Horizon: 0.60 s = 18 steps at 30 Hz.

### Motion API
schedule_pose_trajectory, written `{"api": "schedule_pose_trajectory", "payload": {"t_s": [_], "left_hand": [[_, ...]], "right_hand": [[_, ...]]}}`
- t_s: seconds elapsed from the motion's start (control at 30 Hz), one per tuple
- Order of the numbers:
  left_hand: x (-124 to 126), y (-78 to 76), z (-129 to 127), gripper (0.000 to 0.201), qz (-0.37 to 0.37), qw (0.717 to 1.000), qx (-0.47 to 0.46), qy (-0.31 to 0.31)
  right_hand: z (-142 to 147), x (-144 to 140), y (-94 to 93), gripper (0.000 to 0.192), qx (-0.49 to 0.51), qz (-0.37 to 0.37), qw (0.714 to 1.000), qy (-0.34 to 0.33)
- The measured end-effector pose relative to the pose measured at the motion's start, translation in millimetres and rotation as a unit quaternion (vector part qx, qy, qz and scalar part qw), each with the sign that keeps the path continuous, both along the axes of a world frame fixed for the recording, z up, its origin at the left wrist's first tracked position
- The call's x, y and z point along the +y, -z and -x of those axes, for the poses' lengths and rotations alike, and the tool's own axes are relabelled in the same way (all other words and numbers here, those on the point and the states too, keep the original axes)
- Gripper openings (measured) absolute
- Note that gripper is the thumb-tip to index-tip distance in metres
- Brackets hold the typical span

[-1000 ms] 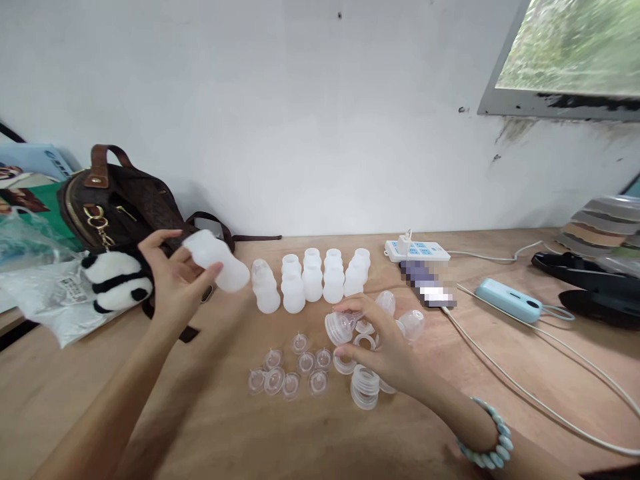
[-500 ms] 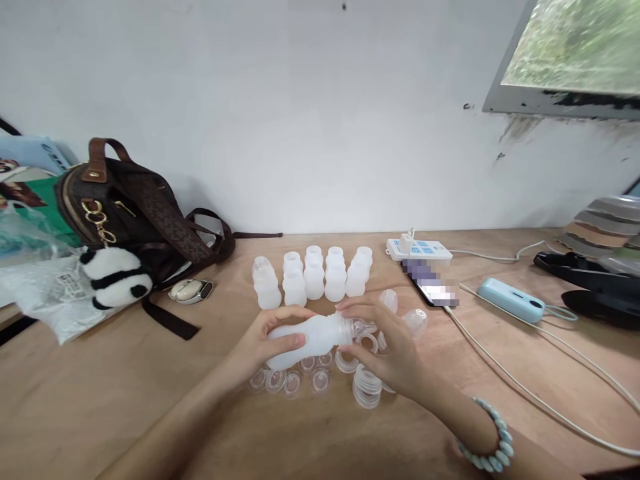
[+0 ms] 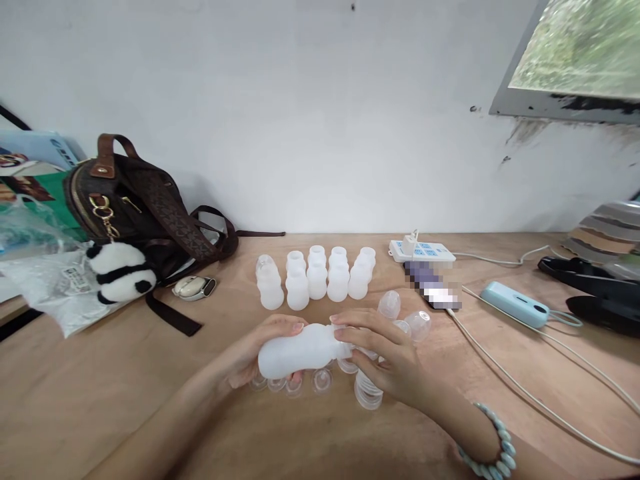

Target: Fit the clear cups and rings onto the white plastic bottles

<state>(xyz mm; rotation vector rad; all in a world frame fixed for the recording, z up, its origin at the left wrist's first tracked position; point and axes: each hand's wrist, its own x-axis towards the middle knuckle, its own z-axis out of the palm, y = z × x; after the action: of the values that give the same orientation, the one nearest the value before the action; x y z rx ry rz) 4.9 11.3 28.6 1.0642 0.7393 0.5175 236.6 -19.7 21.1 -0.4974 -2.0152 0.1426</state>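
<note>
A frosted white baby bottle [image 3: 295,353] lies on its side in the air above the table, its base to the left. My left hand [image 3: 253,350] is wrapped round its body. The fingers of my right hand [image 3: 387,350] are closed round the screw ring [image 3: 341,347] at its neck; the teat end is hidden behind them. Below the bottle, clear teats [image 3: 323,381] lie on the table, partly covered by my left hand. A stack of clear screw rings [image 3: 369,391] stands under my right hand. Clear domed caps [image 3: 389,305] lie beyond it.
Several open white bottles [image 3: 298,291] stand in a row behind, with a capped bottle [image 3: 271,285] at their left. A backpack [image 3: 145,200] with a panda plush [image 3: 123,272] and a mouse [image 3: 193,288] are left. Rightward lie a phone [image 3: 430,285], power strip [image 3: 423,251], light-blue device [image 3: 515,305] and cables.
My left hand has shifted its hold, its thumb now along the bottle's upper side. My right hand has turned over the neck, covering the teat that showed before. The view has shifted slightly.
</note>
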Motion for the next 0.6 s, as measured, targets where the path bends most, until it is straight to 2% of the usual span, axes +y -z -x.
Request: {"api": "schedule_pose_trajectory", "payload": {"t_s": [0.2,0.47,0.6], "left_hand": [[0.5,1.8,1.1,0.046,0.012,1.0,-0.007,0.009],[-1.1,-0.8,1.5,0.045,0.039,0.999,-0.008,0.018],[-1.5,-0.6,0.9,0.045,0.013,1.0,0.006,-0.002]], "right_hand": [[0.1,-0.4,-2.7,0.047,0.0,-0.011,1.0,-0.017],[-0.8,-0.3,3.0,0.055,0.0,-0.032,0.999,-0.037],[-2.3,-0.3,3.0,0.049,-0.01,-0.023,0.999,-0.023]]}}
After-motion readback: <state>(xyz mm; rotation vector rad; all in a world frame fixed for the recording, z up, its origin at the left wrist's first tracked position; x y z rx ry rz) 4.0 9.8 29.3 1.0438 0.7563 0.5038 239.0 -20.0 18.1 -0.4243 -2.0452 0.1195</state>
